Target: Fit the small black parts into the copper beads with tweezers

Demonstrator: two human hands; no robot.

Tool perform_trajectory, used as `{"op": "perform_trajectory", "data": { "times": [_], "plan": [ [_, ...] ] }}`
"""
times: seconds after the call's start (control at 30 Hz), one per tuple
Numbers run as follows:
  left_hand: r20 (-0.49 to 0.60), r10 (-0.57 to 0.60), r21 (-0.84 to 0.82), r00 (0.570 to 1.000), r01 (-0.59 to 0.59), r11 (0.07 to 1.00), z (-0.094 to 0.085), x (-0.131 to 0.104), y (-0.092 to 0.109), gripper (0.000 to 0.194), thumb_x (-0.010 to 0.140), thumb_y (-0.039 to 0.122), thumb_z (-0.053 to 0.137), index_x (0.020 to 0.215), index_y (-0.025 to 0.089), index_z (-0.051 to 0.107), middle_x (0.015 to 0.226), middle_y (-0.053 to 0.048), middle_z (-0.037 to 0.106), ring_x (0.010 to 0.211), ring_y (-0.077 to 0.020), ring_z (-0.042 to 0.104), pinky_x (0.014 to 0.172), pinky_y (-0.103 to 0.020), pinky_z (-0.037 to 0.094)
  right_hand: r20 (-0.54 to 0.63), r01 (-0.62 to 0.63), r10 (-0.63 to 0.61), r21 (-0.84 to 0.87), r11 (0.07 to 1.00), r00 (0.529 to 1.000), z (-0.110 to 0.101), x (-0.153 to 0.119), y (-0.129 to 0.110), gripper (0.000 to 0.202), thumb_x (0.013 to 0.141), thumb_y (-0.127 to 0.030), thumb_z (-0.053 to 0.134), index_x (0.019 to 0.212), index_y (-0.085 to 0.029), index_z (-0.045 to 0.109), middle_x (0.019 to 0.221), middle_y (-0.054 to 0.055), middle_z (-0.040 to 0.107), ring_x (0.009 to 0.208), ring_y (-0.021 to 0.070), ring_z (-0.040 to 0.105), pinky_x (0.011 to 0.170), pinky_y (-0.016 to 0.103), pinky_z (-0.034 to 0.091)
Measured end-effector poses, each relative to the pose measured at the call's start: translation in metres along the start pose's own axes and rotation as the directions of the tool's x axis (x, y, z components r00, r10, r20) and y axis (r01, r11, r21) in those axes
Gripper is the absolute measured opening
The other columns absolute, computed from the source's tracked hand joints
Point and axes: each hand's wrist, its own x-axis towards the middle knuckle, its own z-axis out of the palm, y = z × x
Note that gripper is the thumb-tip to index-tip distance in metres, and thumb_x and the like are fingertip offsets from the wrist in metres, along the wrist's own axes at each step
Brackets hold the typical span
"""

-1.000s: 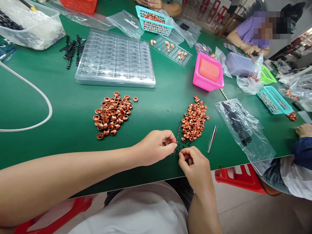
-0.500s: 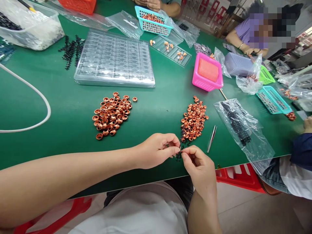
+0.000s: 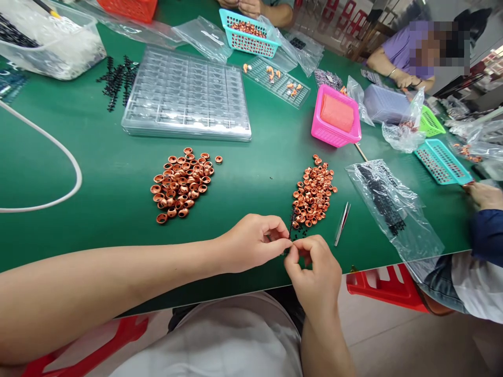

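Close in, the left hand [image 3: 259, 243] pinches a thin black strip [image 3: 291, 225] upright between thumb and fingers, near the table's front edge. The right hand [image 3: 316, 267] has its thumb and forefinger drawn together by the strip's lower end; whether they grip anything, I cannot tell. Small black bits [image 3: 301, 231] lie just beyond, beside the right pile of copper rings [image 3: 313, 193], with tweezers [image 3: 342, 224] to its right. Another pile of rings [image 3: 183, 183] sits well apart, leftward. Farther back are stacked clear trays [image 3: 188, 94] and a pink basket [image 3: 336, 118].
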Motion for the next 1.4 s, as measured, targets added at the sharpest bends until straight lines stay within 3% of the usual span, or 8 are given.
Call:
{"op": "perform_trajectory", "data": {
  "times": [0.1,0.2,0.3,0.53,0.83,1.07,1.27,1.4],
  "plan": [
    [-0.042,-0.04,-0.041,0.998,0.038,0.998,0.003,-0.001,-0.002,0.013,0.079,0.028,0.061,0.076,0.016,0.057,0.067,0.002,0.061,0.061,-0.0111,0.055,0.055,-0.021,0.043,-0.051,0.068,-0.076,-0.143,0.987,0.996,0.007,-0.003,-0.002,0.01,0.085,-0.013,0.055,0.082,-0.022,0.054,0.072,-0.001,0.058,0.065,0.0128,0.054,0.059,0.025,0.04],
    [-0.046,-0.047,-0.032,0.998,0.045,0.998,0.003,-0.003,-0.001,0.013,0.079,0.028,0.061,0.075,0.017,0.057,0.066,0.002,0.061,0.061,-0.0117,0.056,0.055,-0.021,0.044,-0.031,-0.036,0.032,-0.11,0.993,0.999,0.007,-0.001,0.001,0.008,0.085,-0.015,0.055,0.081,-0.022,0.055,0.072,-0.002,0.058,0.062,0.0117,0.053,0.058,0.024,0.039],
    [-0.053,-0.059,-0.021,0.997,0.058,0.998,0.001,-0.002,0.001,0.014,0.08,0.03,0.061,0.075,0.017,0.056,0.066,0.001,0.062,0.062,-0.0135,0.06,0.056,-0.022,0.046,0.064,-0.14,0.141,-0.02,0.99,0.988,-0.001,0.002,0.009,0.009,0.085,-0.018,0.055,0.078,-0.022,0.057,0.072,-0.003,0.057,0.056,0.0094,0.048,0.055,0.023,0.038],
    [-0.095,-0.054,-0.003,0.994,0.054,0.999,-0.004,0.003,-0.001,0.014,0.082,0.03,0.06,0.077,0.017,0.056,0.067,0.0,0.064,0.067,-0.0167,0.065,0.061,-0.026,0.052,0.309,-0.15,0.142,0.003,0.989,0.941,-0.009,-0.001,0.017,0.012,0.087,-0.019,0.054,0.076,-0.022,0.058,0.072,-0.003,0.056,0.059,0.0096,0.049,0.056,0.023,0.036],
    [-0.019,-0.058,-0.106,0.998,0.056,0.993,-0.004,0.003,0.002,0.012,0.086,0.027,0.057,0.082,0.017,0.055,0.072,-0.001,0.065,0.07,-0.0148,0.064,0.068,-0.026,0.052,0.222,-0.309,0.262,0.215,0.927,0.939,-0.016,-0.002,0.016,0.009,0.089,-0.025,0.057,0.088,-0.022,0.065,0.078,-0.001,0.059,0.059,0.0099,0.051,0.056,0.023,0.042],
    [0.056,0.002,-0.034,0.998,0.0,0.999,-0.005,0.0,0.005,0.012,0.088,0.027,0.055,0.082,0.017,0.056,0.072,0.0,0.063,0.068,-0.0125,0.06,0.065,-0.022,0.048,0.327,-0.409,0.288,0.407,0.817,0.9,-0.017,0.002,0.01,0.01,0.088,-0.026,0.058,0.082,-0.02,0.064,0.073,-0.001,0.055,0.06,0.0096,0.051,0.052,0.021,0.041],
    [0.072,0.012,-0.062,0.997,-0.008,0.998,-0.004,0.0,0.006,0.011,0.087,0.025,0.056,0.081,0.016,0.057,0.072,0.001,0.062,0.069,-0.0119,0.06,0.066,-0.022,0.048,0.32,-0.389,0.274,0.39,0.834,0.907,-0.013,0.004,0.008,0.008,0.085,-0.021,0.057,0.077,-0.021,0.059,0.07,-0.003,0.055,0.057,0.0088,0.049,0.05,0.02,0.039],
    [0.026,0.003,-0.021,1.0,-0.002,1.0,-0.002,-0.001,0.005,0.012,0.087,0.027,0.056,0.081,0.016,0.057,0.07,0.001,0.062,0.067,-0.012,0.061,0.061,-0.021,0.047,0.182,-0.228,0.191,0.209,0.951,0.965,-0.006,0.001,0.005,0.009,0.084,-0.018,0.056,0.076,-0.022,0.056,0.069,-0.004,0.054,0.054,0.0082,0.046,0.051,0.021,0.038]
  ]
}}
